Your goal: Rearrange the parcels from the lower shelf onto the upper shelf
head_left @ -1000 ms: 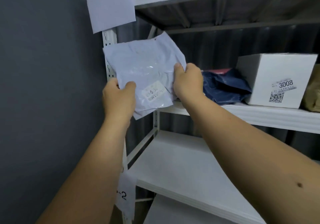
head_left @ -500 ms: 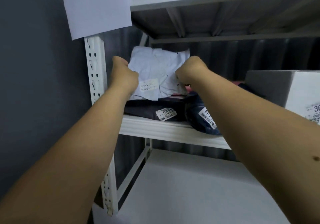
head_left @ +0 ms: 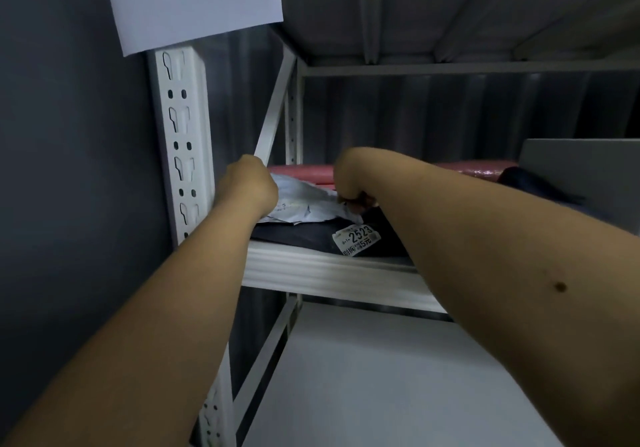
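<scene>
Placing step, nearly done. White mailer [head_left: 304, 204] lies flat on the dark parcel [head_left: 311, 237] w/ the 2523 label [head_left: 356, 240], at the left end of the upper shelf [head_left: 329, 273], just beside the upright [head_left: 183, 141]. Left hand [head_left: 247, 187] grips its left edge, right hand [head_left: 349, 183] pinches its right edge — both curled on the mailer, fingers mostly hidden behind knuckles. Red parcel [head_left: 301, 171] sits behind; grey box [head_left: 581, 183] well to the right. Lower shelf [head_left: 381, 377] shows bare white where visible.

Next, I'd judge: let go w/ both hands, pull back w/o dragging the mailer off the stack — it's light and slippery-looking, so it could slide. Then check lower shelf for more.
</scene>
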